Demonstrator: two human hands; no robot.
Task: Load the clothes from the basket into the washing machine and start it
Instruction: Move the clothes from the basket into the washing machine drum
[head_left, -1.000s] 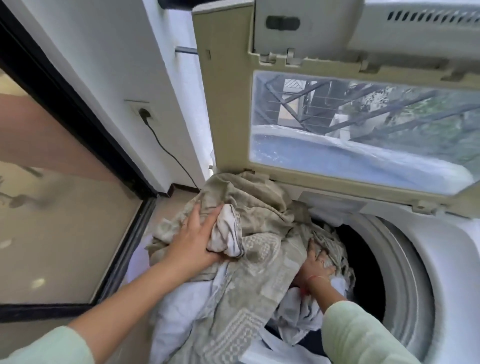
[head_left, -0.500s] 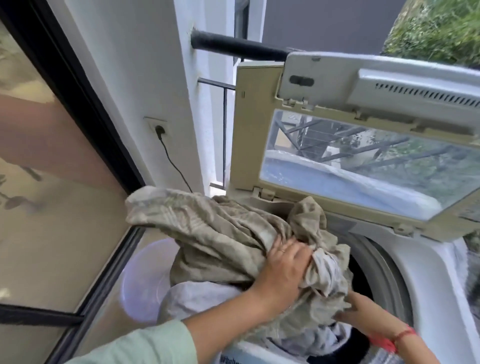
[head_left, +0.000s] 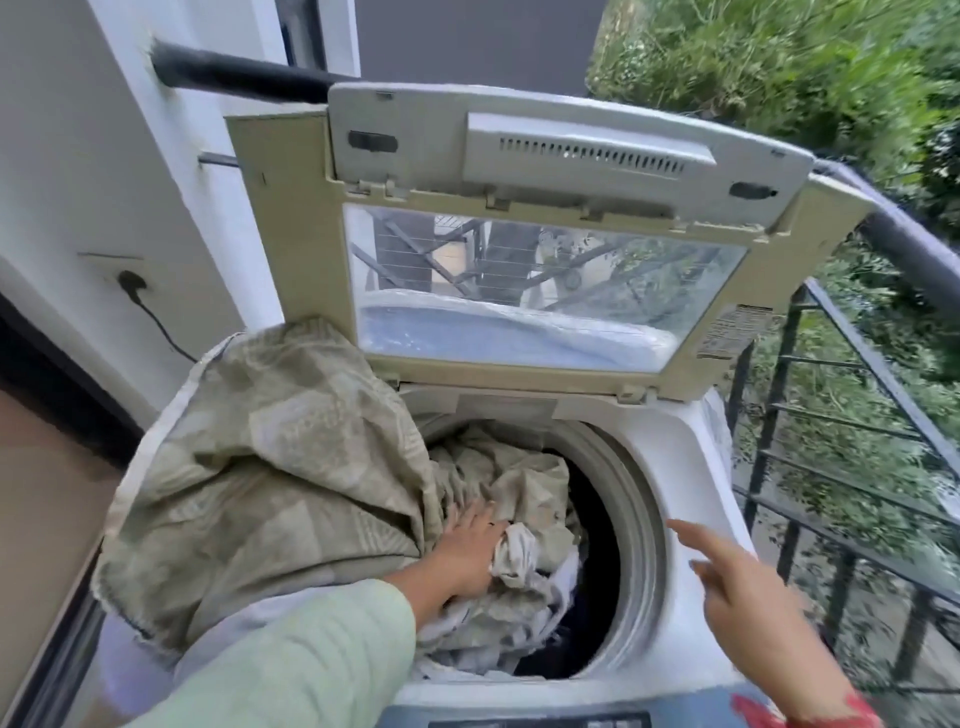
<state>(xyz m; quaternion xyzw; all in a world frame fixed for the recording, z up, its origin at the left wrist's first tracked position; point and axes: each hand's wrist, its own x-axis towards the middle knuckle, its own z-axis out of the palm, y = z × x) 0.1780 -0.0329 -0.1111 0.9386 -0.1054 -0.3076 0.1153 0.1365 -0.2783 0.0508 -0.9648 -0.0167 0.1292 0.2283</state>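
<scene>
Head view: washer (head_left: 691, 467) lid (head_left: 291, 218) up. Left hand (head_left: 467, 551) in drum (head_left: 639, 519), grip apart, fingers flat, pressing cloth (head_left: 270, 467) down. Cloth partly in drum, bulk draped over washer's left rim. Right hand (head_left: 748, 597) over washer's right rim, grip apart, empty. Basket out of view. Left to do: tuck cloth in, shut lid, start.

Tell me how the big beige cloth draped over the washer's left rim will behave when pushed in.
Likely floppy: the beige cloth folds and sags over the rim, so it should crumple, not slide whole. Probably bulky rather than heavy; much hangs outside the drum and may slip back out.
</scene>
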